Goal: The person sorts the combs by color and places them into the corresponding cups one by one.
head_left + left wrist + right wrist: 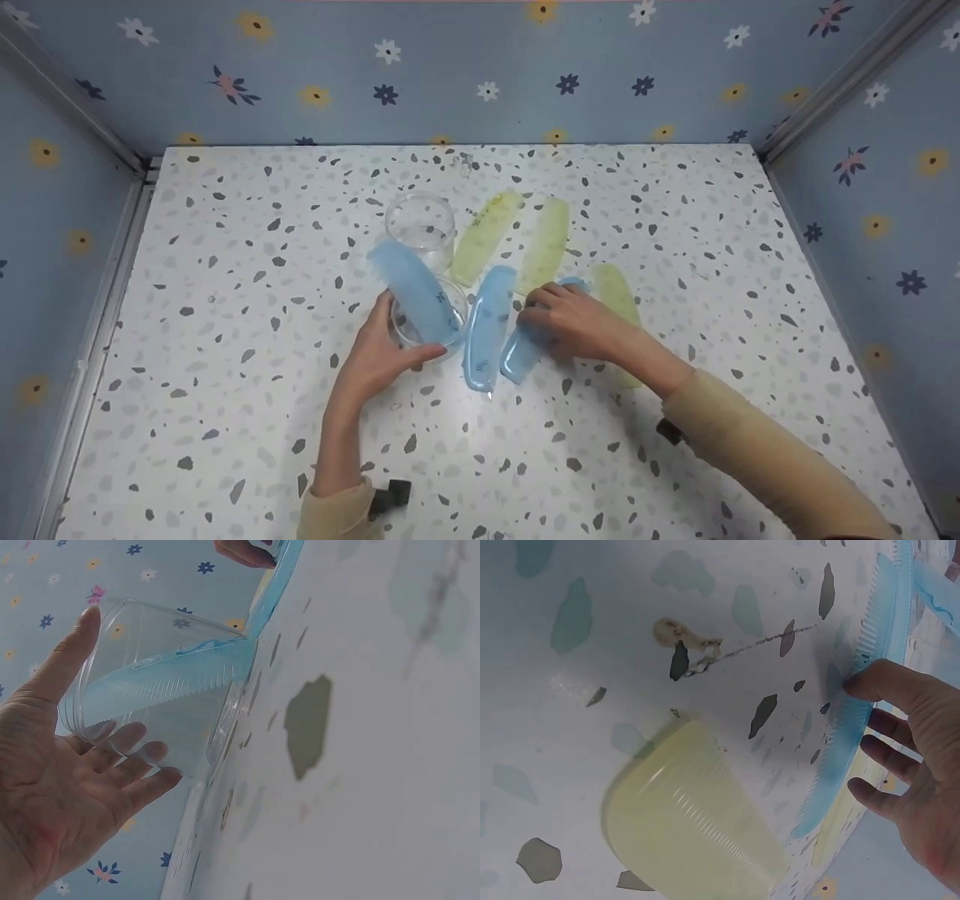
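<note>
My left hand point(375, 356) is curved around a clear plastic cup point(176, 619) standing on the table, thumb on one side and fingers on the other. Inside that cup leans a blue comb point(420, 292), its upper end sticking out past the rim. With its thumb and bent fingers, my right hand point(574, 322) holds another blue comb point(847, 720) lying on the table; the hand covers its middle. Between the two hands lies a third blue comb point(491, 326).
Behind the held cup stands a second clear cup point(420, 221). Two yellow-green combs point(487, 236) lie at the back; another yellow-green comb point(616, 292) is partly under my right arm. Flower-patterned panels point(480, 67) border the speckled table point(247, 420).
</note>
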`<state>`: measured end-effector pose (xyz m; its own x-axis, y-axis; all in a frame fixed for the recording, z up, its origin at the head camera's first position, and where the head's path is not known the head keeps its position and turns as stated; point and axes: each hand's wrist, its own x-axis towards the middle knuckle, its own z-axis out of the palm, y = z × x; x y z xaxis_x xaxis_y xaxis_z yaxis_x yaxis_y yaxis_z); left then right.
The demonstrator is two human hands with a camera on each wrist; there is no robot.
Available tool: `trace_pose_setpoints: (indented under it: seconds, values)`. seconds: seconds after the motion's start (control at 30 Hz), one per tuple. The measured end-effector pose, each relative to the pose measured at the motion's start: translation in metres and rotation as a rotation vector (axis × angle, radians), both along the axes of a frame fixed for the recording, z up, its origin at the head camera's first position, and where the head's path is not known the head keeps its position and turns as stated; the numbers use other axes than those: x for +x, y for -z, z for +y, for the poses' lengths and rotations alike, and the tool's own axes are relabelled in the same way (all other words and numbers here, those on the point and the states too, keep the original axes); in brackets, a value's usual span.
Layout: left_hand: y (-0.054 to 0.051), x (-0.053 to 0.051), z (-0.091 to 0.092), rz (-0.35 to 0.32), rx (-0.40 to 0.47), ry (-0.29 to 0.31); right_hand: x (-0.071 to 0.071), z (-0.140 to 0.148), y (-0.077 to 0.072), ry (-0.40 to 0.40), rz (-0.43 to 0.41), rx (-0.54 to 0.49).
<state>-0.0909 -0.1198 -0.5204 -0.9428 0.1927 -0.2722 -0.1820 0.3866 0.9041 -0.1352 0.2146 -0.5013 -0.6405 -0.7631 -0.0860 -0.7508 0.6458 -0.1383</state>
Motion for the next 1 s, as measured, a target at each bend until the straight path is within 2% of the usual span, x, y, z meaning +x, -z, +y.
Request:
trace_pose_setpoints:
  seconds: [0.23, 0.53, 0.83, 1.0]
  values:
    - [0.001, 0.002, 0.000, 0.001, 0.008, -0.004, -0.001, 0.004, -0.001, 0.013, -0.029, 0.023]
    - [0.000, 0.002, -0.001, 0.026, 0.031, -0.001, -0.003, 0.009, -0.003, 0.040, -0.025, 0.022]
    - [0.000, 0.002, -0.001, 0.009, 0.018, -0.008, -0.004, 0.011, -0.010, 0.111, -0.056, -0.041]
    - [-0.001, 0.002, 0.000, 0.011, 0.009, -0.004, -0.008, 0.014, -0.014, 0.158, -0.041, -0.121]
